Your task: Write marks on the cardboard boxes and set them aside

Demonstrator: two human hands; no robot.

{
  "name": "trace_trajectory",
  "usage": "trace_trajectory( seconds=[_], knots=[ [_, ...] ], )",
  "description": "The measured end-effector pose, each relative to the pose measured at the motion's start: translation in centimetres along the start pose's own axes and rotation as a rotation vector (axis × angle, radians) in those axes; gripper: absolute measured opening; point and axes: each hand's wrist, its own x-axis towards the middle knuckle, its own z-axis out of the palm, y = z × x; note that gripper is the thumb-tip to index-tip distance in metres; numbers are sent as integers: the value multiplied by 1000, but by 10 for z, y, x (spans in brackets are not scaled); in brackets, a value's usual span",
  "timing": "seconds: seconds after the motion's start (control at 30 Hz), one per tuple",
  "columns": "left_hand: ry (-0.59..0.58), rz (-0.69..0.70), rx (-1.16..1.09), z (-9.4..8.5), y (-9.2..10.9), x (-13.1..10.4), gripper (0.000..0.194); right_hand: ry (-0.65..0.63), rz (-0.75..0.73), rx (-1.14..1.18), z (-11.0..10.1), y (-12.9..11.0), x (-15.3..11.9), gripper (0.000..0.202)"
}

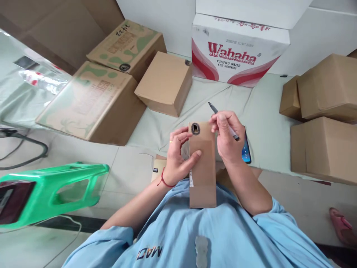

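A narrow brown cardboard box stands lengthwise in front of my chest, its lower end against the blue shirt. My left hand grips its left side, thumb lying across the front face. Near the box's upper left corner is a dark scribbled ring around a small dark rectangular spot. In my right hand is a grey and black pen, its black pointed end aimed up and away from the box. The right fingers are at the box's upper right corner. A smartphone lies partly behind my right wrist.
Cardboard cartons and a smaller box stand on the cloth-covered table at left. A white Wahaha carton is at the back, and brown boxes are at right. A green stool stands lower left.
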Motion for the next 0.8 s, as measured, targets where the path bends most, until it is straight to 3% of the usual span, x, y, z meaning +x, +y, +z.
trace_trajectory(
  seconds=[0.1,0.2,0.37,0.8],
  knots=[
    [67,5,132,6,-3,6,29,-32,90,5,1,2,3,30],
    [26,63,256,14,-7,19,21,-69,97,-113,0,1,7,32],
    [-34,78,271,20,-6,31,22,48,-37,-344,-3,5,19,16],
    [-69,82,272,19,-6,31,25,28,-36,-492,-1,4,19,10]
  ],
)
